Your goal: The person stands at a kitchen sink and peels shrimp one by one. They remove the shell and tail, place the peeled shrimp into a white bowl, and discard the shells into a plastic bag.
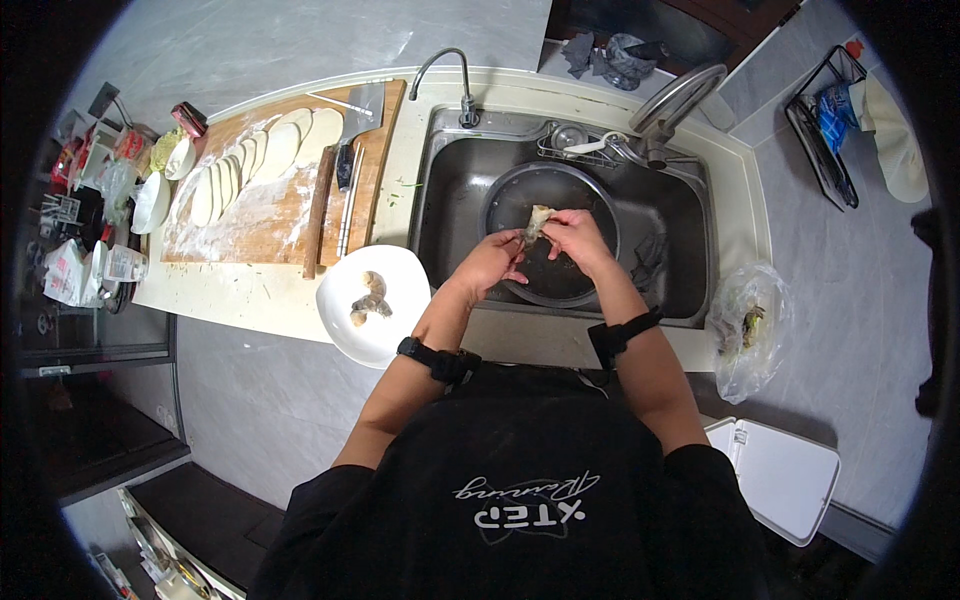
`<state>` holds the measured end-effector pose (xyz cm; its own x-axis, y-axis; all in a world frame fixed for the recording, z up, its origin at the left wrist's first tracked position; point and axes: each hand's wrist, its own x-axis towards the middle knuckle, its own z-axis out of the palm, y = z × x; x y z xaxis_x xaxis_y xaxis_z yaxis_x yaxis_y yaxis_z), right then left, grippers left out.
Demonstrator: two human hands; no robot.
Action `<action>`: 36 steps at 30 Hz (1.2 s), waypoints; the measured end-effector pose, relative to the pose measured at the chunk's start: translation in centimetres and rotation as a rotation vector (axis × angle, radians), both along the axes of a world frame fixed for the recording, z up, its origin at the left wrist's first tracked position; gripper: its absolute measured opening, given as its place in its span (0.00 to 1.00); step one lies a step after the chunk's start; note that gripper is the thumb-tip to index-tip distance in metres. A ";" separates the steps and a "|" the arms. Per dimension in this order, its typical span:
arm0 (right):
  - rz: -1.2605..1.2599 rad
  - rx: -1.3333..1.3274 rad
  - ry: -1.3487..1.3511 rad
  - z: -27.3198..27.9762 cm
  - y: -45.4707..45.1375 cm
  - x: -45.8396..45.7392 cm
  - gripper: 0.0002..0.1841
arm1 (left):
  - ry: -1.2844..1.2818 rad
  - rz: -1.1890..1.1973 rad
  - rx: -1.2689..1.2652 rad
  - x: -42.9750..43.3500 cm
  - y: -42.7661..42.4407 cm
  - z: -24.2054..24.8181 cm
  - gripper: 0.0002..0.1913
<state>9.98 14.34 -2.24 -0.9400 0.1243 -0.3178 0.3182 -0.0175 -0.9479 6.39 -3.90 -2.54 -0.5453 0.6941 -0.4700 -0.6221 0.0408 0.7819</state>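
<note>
Both my hands meet over a round metal basin (551,289) that sits in the sink. A greyish, translucent piece, apparently a raw shrimp (538,219), is pinched between them. My left hand (491,262) grips its lower end with the fingertips. The upper part is held by my right hand (574,236). To the left, on the counter's front edge, a white bowl (337,300) holds several similar grey-and-tan pieces (370,301). The basin's contents look dark, and my hands hide part of them.
A floured wooden board (277,232) bears dough wrappers (277,150), a rolling pin (319,214), a cleaver (364,109) and chopsticks (350,202). Two faucets (469,105) (656,142) rise behind the sink (450,195). A clear plastic bag (750,330) with scraps hangs at the right counter edge.
</note>
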 end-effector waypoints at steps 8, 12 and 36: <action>0.001 -0.290 0.020 -0.4 0.5 0.4 0.08 | -0.234 0.026 0.113 -0.5 -0.7 0.4 0.10; -0.055 -0.521 0.017 -0.6 0.5 0.8 0.07 | -0.289 -0.007 0.184 -0.2 -0.9 0.6 0.10; -0.242 0.443 0.206 1.7 -4.2 1.7 0.14 | 1.138 0.236 -0.529 2.5 2.3 0.2 0.13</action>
<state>11.68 10.16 -0.51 -0.9050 0.4253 0.0017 0.1616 0.3477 -0.9236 8.89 -1.56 -2.33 -0.9047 0.3975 0.1533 0.3502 0.4892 0.7988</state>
